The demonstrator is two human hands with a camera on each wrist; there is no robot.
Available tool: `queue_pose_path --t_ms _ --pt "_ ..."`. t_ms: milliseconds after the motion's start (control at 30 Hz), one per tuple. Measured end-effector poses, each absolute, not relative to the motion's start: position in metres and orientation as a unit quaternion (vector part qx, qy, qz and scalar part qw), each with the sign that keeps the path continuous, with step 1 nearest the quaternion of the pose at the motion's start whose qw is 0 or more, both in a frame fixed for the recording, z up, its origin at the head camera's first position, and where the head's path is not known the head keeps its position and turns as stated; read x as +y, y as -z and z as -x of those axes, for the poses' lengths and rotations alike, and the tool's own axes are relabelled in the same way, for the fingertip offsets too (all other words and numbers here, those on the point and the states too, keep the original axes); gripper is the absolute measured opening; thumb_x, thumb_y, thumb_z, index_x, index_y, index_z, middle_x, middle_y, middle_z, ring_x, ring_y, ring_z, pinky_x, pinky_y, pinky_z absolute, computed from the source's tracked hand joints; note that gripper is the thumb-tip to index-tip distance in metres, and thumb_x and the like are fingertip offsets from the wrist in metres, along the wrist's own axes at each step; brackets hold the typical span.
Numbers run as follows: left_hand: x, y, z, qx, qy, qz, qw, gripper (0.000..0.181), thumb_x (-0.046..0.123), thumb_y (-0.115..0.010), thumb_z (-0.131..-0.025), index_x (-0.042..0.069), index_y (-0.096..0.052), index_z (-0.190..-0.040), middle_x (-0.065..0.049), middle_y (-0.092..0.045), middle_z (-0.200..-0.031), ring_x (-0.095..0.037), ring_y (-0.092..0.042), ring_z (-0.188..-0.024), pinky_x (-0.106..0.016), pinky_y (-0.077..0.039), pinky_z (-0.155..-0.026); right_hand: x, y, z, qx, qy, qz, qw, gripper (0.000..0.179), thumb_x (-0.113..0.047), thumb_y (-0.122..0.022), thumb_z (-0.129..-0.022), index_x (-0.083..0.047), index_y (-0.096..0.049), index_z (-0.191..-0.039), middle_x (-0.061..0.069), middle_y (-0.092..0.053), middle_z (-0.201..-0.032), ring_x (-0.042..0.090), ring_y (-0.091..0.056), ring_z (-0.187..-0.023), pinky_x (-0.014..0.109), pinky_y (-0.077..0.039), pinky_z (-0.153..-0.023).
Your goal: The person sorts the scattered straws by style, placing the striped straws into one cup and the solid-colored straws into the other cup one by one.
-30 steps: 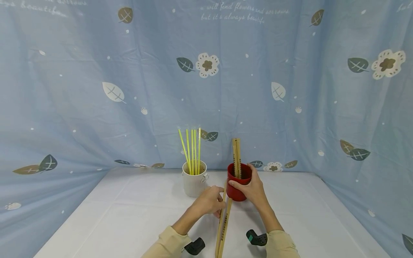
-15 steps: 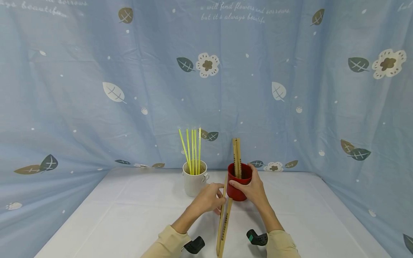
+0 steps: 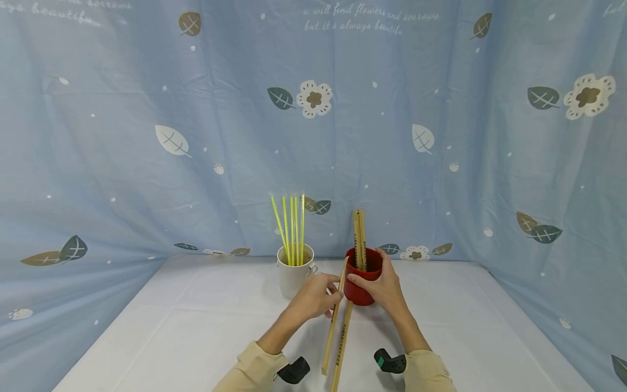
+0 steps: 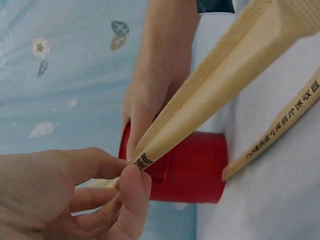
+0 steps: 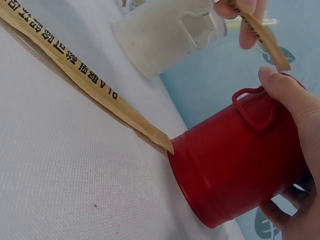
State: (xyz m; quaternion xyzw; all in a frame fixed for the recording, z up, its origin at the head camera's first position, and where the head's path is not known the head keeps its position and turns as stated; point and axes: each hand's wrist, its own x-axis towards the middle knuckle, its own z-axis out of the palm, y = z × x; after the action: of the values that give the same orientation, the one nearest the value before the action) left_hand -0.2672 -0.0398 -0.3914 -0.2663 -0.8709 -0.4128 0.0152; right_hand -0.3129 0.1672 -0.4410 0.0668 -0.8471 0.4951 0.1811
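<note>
My left hand (image 3: 313, 296) pinches a paper-wrapped straw (image 3: 330, 340) between thumb and forefinger. The straw slants upward, its far tip at the left rim of the red metal bucket (image 3: 357, 294). My right hand (image 3: 388, 287) grips this bucket from the right, thumb at the front near the rim. Two brown paper-wrapped straws (image 3: 360, 234) stand upright inside it. Another paper-wrapped straw (image 5: 85, 72), printed with dark characters, lies on the table with its end against the bucket's base. In the left wrist view, the pinched straw (image 4: 210, 100) crosses in front of the bucket.
A white metal bucket (image 3: 293, 283) stands left of the red one, holding several yellow straws (image 3: 292, 228). Black wrist devices (image 3: 294, 371) sit by both sleeves. A blue patterned curtain (image 3: 235, 163) hangs behind the white-covered table (image 3: 196, 326).
My left hand has lifted its straw up and away from the one lying beside it, bringing the far tip to the red bucket's rim. The right hand keeps its grip unchanged.
</note>
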Motion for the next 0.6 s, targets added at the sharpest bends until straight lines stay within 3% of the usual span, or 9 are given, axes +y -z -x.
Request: queue_pose_path --t_ms 600 --pt "-0.0394 0.3836 0.2684 -0.843 0.454 0.271 0.101 0.031 0.009 -0.062 -0.093 -0.002 -0.067 -0.122 -0.013 -0.072 -0.089 -0.011 -0.066 -0.055 -0.020 -0.051 -0.047 0.1671 0.4418 0.3134 -0.847 -0.495 -0.068 0.181 0.103 -0.043 -0.085 -0.075 -0.013 -0.024 -0.152 0.012 -0.048 -0.143 0.031 -0.050 -0.128 0.054 -0.049 -0.099"
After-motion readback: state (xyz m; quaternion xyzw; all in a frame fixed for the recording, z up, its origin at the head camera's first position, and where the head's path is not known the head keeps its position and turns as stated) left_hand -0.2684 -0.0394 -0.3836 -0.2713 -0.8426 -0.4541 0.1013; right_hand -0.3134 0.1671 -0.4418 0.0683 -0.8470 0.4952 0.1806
